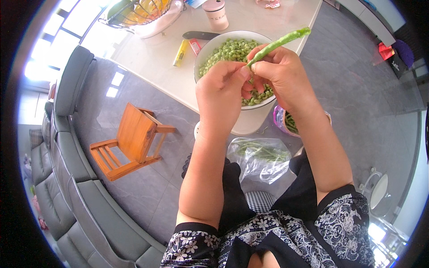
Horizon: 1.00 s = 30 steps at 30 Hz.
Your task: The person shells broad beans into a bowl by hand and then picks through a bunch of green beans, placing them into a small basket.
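A long green bean pod (281,42) is held above a white bowl (200,55) on the table. My left hand (221,85) pinches the pod's lower end between thumb and forefinger. Just to the right, my right hand (281,70) grips the pod a little higher, and its far end sticks out up and to the right. Shelled green beans (234,52) lie in the bowl beneath both hands. My fingers hide part of the bowl's contents. Whether the pod is split cannot be made out.
The pale table (147,62) bears a black-handled knife (201,35), a yellow packet (181,53), a pink-lidded cup (215,15) and a wire fruit basket (137,13). Below are a plastic bag of pods (261,154) and a round container (290,122). A wooden chair (135,134) stands left.
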Each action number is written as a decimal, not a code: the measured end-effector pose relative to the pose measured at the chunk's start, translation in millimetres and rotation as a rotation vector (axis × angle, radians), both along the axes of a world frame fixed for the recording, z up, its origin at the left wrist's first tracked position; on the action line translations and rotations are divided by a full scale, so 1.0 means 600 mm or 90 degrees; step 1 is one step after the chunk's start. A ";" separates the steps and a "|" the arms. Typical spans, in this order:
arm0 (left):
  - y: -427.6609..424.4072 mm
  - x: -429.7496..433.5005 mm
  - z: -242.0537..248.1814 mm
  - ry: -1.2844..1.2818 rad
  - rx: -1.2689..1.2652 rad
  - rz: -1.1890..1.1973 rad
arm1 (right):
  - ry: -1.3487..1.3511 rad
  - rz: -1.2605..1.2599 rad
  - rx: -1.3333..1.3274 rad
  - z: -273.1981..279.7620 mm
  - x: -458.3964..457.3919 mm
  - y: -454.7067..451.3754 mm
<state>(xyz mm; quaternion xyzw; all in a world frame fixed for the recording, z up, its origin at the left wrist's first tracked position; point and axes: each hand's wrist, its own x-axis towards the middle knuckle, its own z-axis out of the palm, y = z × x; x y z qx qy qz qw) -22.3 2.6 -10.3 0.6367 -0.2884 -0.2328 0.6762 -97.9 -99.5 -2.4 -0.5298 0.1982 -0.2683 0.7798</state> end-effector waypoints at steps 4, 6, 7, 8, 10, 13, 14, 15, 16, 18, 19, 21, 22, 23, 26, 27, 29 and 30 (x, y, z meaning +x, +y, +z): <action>0.000 0.009 0.001 0.075 0.002 -0.015 | 0.009 0.022 -0.019 0.001 -0.001 -0.004; 0.001 0.016 -0.001 0.088 0.004 -0.024 | 0.011 0.023 -0.019 0.000 -0.001 -0.007; 0.002 0.020 -0.002 0.099 0.006 -0.033 | 0.007 0.045 -0.023 -0.002 -0.002 -0.010; 0.004 0.024 -0.002 0.099 0.007 -0.031 | 0.003 0.068 -0.027 -0.002 -0.002 -0.011; 0.006 0.031 -0.004 0.114 -0.005 -0.053 | 0.008 0.069 -0.037 -0.004 0.000 -0.010; 0.009 0.041 -0.006 0.153 -0.038 -0.090 | 0.017 0.070 -0.062 -0.003 -0.001 -0.012; 0.010 0.042 -0.006 0.153 -0.038 -0.091 | 0.020 0.072 -0.078 -0.002 -0.002 -0.013; 0.011 0.042 -0.004 0.165 -0.034 -0.095 | 0.020 0.072 -0.078 -0.003 -0.001 -0.014; 0.011 0.042 -0.003 0.178 -0.030 -0.100 | 0.025 0.073 -0.127 -0.006 0.000 -0.014; 0.011 0.045 -0.011 0.138 -0.023 -0.098 | 0.030 0.074 -0.176 -0.008 0.000 -0.014; 0.011 0.046 -0.014 0.099 -0.016 -0.096 | 0.048 0.066 -0.206 -0.008 0.001 -0.013; 0.008 0.039 -0.012 0.019 0.017 -0.061 | 0.066 0.058 -0.235 -0.008 0.001 -0.013; 0.007 0.036 -0.011 -0.060 0.050 -0.025 | 0.078 0.050 -0.236 -0.007 0.000 -0.014; 0.006 0.037 -0.010 -0.061 0.050 -0.026 | 0.090 0.041 -0.237 -0.006 0.000 -0.016; 0.009 0.042 -0.009 -0.120 0.043 0.059 | 0.072 0.036 -0.231 0.000 -0.001 -0.021; 0.008 0.038 -0.006 -0.109 0.049 0.053 | 0.084 0.033 -0.224 -0.003 -0.005 -0.024; 0.005 0.032 -0.001 -0.076 0.020 0.059 | 0.037 0.004 -0.340 -0.011 -0.006 -0.027; 0.003 0.032 -0.004 -0.088 -0.029 0.072 | 0.018 -0.001 -0.412 -0.015 0.000 -0.026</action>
